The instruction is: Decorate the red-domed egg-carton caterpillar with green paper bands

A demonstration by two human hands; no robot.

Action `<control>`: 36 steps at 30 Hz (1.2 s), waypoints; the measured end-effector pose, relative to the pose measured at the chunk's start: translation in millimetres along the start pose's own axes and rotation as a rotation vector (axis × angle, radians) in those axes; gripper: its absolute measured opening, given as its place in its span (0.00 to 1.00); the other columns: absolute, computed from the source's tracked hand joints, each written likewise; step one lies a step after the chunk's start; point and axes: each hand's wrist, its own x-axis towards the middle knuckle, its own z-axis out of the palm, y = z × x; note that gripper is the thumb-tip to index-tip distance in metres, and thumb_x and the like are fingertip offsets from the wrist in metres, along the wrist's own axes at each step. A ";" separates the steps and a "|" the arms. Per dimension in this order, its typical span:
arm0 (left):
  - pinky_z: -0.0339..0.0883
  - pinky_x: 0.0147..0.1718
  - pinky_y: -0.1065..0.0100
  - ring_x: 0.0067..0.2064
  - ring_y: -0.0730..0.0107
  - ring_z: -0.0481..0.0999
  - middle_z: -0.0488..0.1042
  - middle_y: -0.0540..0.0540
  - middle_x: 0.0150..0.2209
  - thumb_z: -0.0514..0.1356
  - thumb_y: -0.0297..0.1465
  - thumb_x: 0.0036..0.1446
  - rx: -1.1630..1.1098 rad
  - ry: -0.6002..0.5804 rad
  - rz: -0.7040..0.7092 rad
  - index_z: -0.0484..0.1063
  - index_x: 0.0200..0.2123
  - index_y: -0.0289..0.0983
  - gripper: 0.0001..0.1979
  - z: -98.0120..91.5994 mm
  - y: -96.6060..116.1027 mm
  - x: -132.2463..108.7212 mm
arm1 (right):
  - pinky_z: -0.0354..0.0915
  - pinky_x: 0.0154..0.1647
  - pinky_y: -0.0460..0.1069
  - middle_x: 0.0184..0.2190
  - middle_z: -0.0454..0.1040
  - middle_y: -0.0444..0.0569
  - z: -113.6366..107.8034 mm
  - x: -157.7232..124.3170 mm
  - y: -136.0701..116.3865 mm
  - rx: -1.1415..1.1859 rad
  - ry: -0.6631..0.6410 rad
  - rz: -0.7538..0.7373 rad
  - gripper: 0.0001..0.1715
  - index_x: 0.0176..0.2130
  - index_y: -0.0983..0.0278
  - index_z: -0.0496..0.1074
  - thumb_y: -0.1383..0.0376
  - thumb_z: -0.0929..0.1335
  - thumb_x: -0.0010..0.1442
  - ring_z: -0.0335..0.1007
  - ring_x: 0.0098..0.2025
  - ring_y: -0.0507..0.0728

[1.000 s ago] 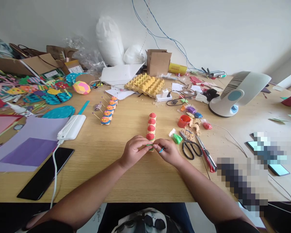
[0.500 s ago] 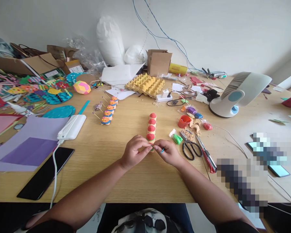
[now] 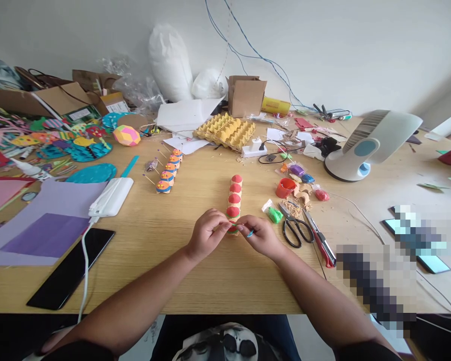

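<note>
A strip of egg-carton cups [image 3: 235, 195] with red domes stands upright before me, its near end showing green and red between my hands. My left hand [image 3: 209, 230] pinches one end of a thin green strand of modelling clay [image 3: 234, 224]. The other end is pinched by my right hand [image 3: 258, 233], so the strand runs above the nearest cup. A small blue piece [image 3: 251, 233] pokes out between the right fingers; its kind is hidden. To the right lie a packet of green clay [image 3: 274, 215] and black-handled scissors [image 3: 297, 225].
A decorated egg-carton caterpillar [image 3: 167, 175] stands at left. A red cup [image 3: 285, 188], a utility knife [image 3: 320, 239] and clay packets lie right of my hands. Farther off are a white fan [image 3: 368, 145], a yellow egg tray [image 3: 225, 131] and a power strip [image 3: 254, 148]. A black phone [image 3: 71, 268] lies front left.
My hands have drawn slightly apart, and the green strand now shows between the fingertips. More of the nearest red cup has come into sight. Other things stay in place.
</note>
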 end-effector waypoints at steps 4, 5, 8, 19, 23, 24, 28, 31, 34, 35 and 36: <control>0.69 0.40 0.64 0.38 0.67 0.75 0.78 0.46 0.35 0.63 0.28 0.64 0.018 0.031 -0.033 0.76 0.39 0.39 0.02 2.4 -1.4 -0.3 | 0.59 0.25 0.45 0.24 0.73 0.44 0.8 1.0 2.4 0.007 0.056 0.022 0.18 0.41 0.64 0.76 0.52 0.67 0.68 0.61 0.23 0.50; 0.70 0.40 0.64 0.39 0.67 0.76 0.79 0.46 0.36 0.63 0.28 0.64 0.011 0.031 -0.031 0.76 0.40 0.40 0.03 2.8 -1.8 -0.3 | 0.59 0.25 0.45 0.24 0.72 0.44 0.4 1.2 2.5 0.001 0.065 0.024 0.18 0.39 0.64 0.76 0.52 0.67 0.68 0.61 0.23 0.50; 0.70 0.40 0.63 0.38 0.67 0.76 0.79 0.47 0.34 0.63 0.29 0.63 -0.006 0.019 -0.017 0.77 0.39 0.40 0.02 2.6 -1.7 -0.1 | 0.61 0.27 0.46 0.25 0.73 0.47 -1.5 1.5 1.3 -0.024 0.069 0.028 0.20 0.34 0.64 0.74 0.52 0.65 0.69 0.64 0.26 0.51; 0.66 0.34 0.65 0.30 0.70 0.71 0.74 0.49 0.25 0.57 0.31 0.68 0.007 0.014 -0.042 0.73 0.27 0.38 0.15 -2.0 -0.8 -0.1 | 0.60 0.27 0.46 0.25 0.74 0.47 -1.6 1.4 1.0 -0.063 0.068 0.012 0.21 0.35 0.64 0.76 0.51 0.65 0.69 0.64 0.25 0.52; 0.67 0.36 0.66 0.35 0.70 0.73 0.76 0.47 0.32 0.61 0.29 0.65 0.046 0.049 -0.073 0.75 0.35 0.38 0.05 1.1 -1.4 0.0 | 0.60 0.26 0.46 0.24 0.74 0.45 -0.5 2.3 2.7 -0.066 0.110 0.012 0.20 0.38 0.64 0.77 0.51 0.67 0.68 0.63 0.24 0.51; 0.67 0.36 0.67 0.35 0.70 0.73 0.76 0.47 0.33 0.62 0.29 0.64 0.050 0.058 -0.074 0.75 0.36 0.38 0.03 1.7 -1.3 0.2 | 0.61 0.26 0.46 0.25 0.75 0.46 -0.8 2.5 3.0 -0.068 0.108 0.008 0.21 0.37 0.64 0.77 0.50 0.66 0.68 0.64 0.25 0.51; 0.67 0.36 0.67 0.35 0.70 0.74 0.78 0.48 0.32 0.63 0.29 0.64 0.045 0.052 -0.034 0.77 0.36 0.39 0.02 1.5 -1.0 1.2 | 0.61 0.27 0.47 0.23 0.74 0.48 -3.2 2.3 4.1 -0.108 0.098 0.006 0.27 0.31 0.64 0.76 0.49 0.63 0.70 0.66 0.25 0.52; 0.66 0.35 0.66 0.32 0.70 0.73 0.77 0.49 0.28 0.61 0.29 0.66 0.022 0.024 -0.015 0.76 0.31 0.39 0.09 -0.7 -1.8 0.6 | 0.59 0.25 0.47 0.21 0.71 0.47 -4.6 1.9 4.9 -0.145 0.101 0.010 0.31 0.28 0.64 0.76 0.48 0.61 0.71 0.64 0.24 0.52; 0.65 0.33 0.65 0.30 0.70 0.71 0.74 0.49 0.25 0.57 0.30 0.68 -0.006 0.022 -0.040 0.74 0.27 0.39 0.15 -2.3 -2.1 -0.4 | 0.59 0.25 0.47 0.21 0.71 0.47 -5.0 2.0 4.9 -0.151 0.092 0.010 0.32 0.28 0.64 0.75 0.48 0.60 0.72 0.64 0.23 0.52; 0.65 0.34 0.65 0.30 0.70 0.71 0.73 0.49 0.24 0.56 0.30 0.69 -0.006 0.021 -0.054 0.73 0.26 0.38 0.16 -2.6 -1.8 -0.5 | 0.59 0.26 0.47 0.21 0.72 0.47 -5.0 2.2 4.7 -0.145 0.092 0.008 0.31 0.29 0.64 0.76 0.48 0.60 0.72 0.64 0.24 0.53; 0.65 0.34 0.64 0.30 0.69 0.71 0.73 0.49 0.25 0.55 0.31 0.69 0.001 0.019 -0.072 0.72 0.26 0.38 0.16 -2.7 -1.3 -0.5 | 0.60 0.27 0.47 0.22 0.73 0.48 -4.8 2.4 4.3 -0.136 0.092 0.006 0.30 0.29 0.64 0.76 0.48 0.61 0.71 0.65 0.25 0.53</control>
